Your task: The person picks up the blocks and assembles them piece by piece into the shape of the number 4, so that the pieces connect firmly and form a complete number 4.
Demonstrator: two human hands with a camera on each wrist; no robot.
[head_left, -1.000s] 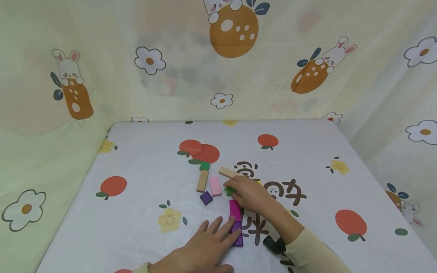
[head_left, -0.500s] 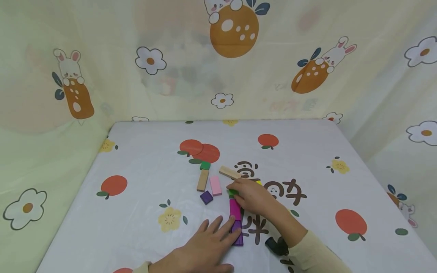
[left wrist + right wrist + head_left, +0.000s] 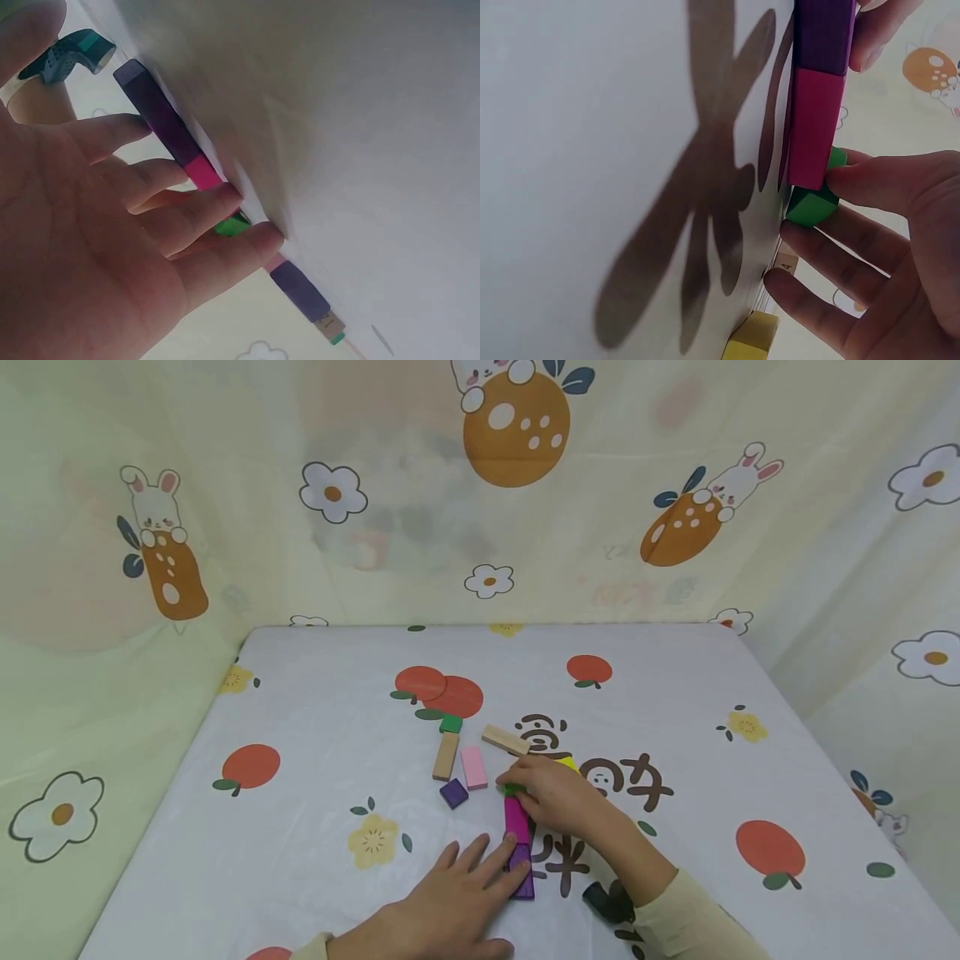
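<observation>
Right hand (image 3: 551, 793): thumb + fingers pinching the green block (image 3: 811, 207); thumb tip v. close to magenta end, so could catch the seam.
Green block: at far end of magenta block (image 3: 516, 820), looks a bit askew; can't tell if faces meet fully. Pushed in crooked, prob. knocks row off line.
Magenta block: end-to-end w/ purple block (image 3: 523, 892); too hard a shove could split that joint.
Left hand (image 3: 457, 897): fingers spread, tips at purple block, nothing gripped. Uneven pressure might skew it.
Yellow block (image 3: 567, 762) + tan plank (image 3: 506, 739): near R knuckles; careless lift may bump either.
Pink block (image 3: 473, 767) + dark purple cube (image 3: 453, 793): loose, R fingertips could clip pink if swung left.
Counter (image 3: 300, 818): cloth-covered; if cloth shifts, all blocks prob. go too.
</observation>
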